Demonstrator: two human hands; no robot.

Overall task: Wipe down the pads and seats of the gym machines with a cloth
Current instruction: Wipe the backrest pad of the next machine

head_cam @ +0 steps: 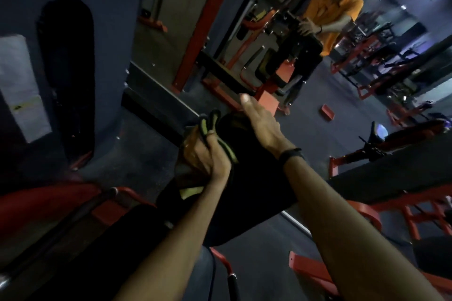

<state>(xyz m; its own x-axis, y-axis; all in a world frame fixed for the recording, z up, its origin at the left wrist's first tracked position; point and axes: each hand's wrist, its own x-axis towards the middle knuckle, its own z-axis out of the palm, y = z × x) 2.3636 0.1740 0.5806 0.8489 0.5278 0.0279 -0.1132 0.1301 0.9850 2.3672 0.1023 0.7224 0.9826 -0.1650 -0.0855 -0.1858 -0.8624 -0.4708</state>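
now wipe black pad point(247, 178) with cloth point(220, 139) bunched in left hand point(208, 154), right hand point(261, 122) flat, fingers spread, steadying pad.

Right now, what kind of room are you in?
Most likely a gym: red steel machine frames, a black padded seat under the hands, and a big wall mirror reflecting more equipment.

Both arms reach forward; left hand point(205, 156) curled tight, right hand point(261, 122) flat.
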